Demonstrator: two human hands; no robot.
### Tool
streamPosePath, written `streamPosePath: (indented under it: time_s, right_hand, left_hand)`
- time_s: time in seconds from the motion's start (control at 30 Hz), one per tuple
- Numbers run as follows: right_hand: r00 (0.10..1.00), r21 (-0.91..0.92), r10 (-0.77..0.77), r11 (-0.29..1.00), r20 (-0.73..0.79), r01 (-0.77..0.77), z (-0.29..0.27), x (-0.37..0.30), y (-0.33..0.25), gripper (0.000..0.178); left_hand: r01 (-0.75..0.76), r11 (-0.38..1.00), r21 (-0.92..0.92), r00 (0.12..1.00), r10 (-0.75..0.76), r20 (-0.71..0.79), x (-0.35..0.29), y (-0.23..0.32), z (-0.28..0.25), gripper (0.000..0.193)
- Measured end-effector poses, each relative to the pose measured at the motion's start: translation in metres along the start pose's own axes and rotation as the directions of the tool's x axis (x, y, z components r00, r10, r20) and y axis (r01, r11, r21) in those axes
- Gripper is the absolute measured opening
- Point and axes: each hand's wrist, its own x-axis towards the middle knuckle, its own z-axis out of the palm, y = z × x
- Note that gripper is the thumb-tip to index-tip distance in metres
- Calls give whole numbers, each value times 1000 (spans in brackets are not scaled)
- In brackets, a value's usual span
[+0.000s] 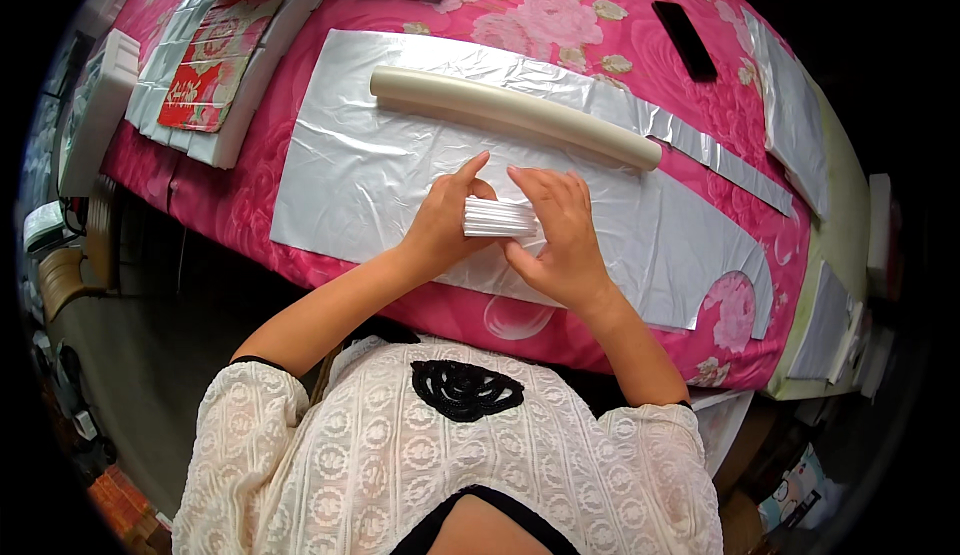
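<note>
Between my two hands is a small stack of thin white layers (pixel 499 219), its edges turned upward. My left hand (pixel 440 217) is closed around the stack's left end, with the thumb raised above it. At the right end, my right hand (pixel 566 235) curls its fingers and thumb about the stack, gripping it. Both hands are over a large silver sheet (pixel 335 145) with creases. Just beyond them, a cream-coloured tube or rolling pin (pixel 515 115) lies slantwise on this sheet.
A pink floral cloth (pixel 540 25) covers the table. A black phone (pixel 684 41) lies at the far right. Silver strips (pixel 725 160) and another silver sheet (pixel 790 105) are on the right. Far left, a red printed packet (pixel 222 55) rests on white stacked packs (pixel 232 135).
</note>
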Motion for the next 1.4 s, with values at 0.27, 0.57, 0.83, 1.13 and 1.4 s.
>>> streamPosePath:
  time_s: [0.27,0.57,0.83,1.13,1.4]
  right_hand:
    - [998,348,34,936,47,-48,-2,8,7,28]
    - [998,299,60,953,-19,-52,26,-13,59,21]
    - [905,844,424,494,-22,-211,25,29,27,42]
    - [782,650,489,458,385,-606,-10,202,109,23]
    - [693,418,622,556,364,-718,21,299,162,23]
  left_hand:
    - [30,995,-97,999,-31,-17,2,25,-27,75]
    - [-20,987,159,993,1,120,-3,18,-23,33]
    - [443,619,-649,839,-541,57,34,21,-27,21]
    - [349,854,-386,898,-422,-122,138,-10,-75,53]
    - [-116,877,467,991,131,1,193,-88,-105,34]
